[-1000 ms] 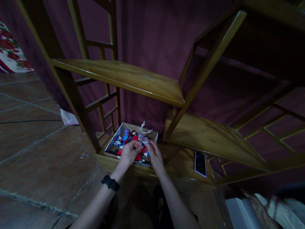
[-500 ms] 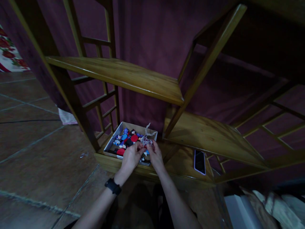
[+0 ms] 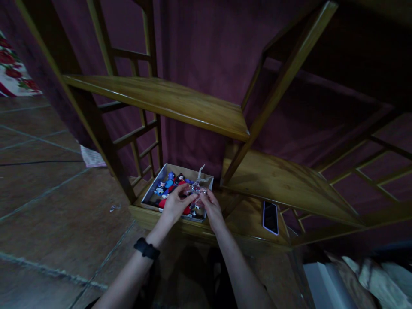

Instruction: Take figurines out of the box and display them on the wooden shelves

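A clear, glittering trinket (image 3: 197,187) with a pale strap (image 3: 200,175) is held up over the right part of a shallow cardboard box (image 3: 208,183). My right hand (image 3: 212,209) pinches its near right side between thumb and fingers. From the left, my left hand (image 3: 174,206) grips it too, index finger and thumb a little apart around its edge. Below the hands, the box holds several small colourful figures, among them a blue-and-white figure (image 3: 160,188) and a purple one (image 3: 171,175). The hands hide part of the box's contents.
The box sits on the bottom board of a wooden shelf unit, under a higher shelf (image 3: 161,101). To the right, a phone (image 3: 270,218) lies on the same board near a raised shelf (image 3: 273,180). A purple curtain (image 3: 199,51) hangs behind.
My left hand has shifted left, and its fingers have spread around the trinket. The right hand and the trinket have barely moved.
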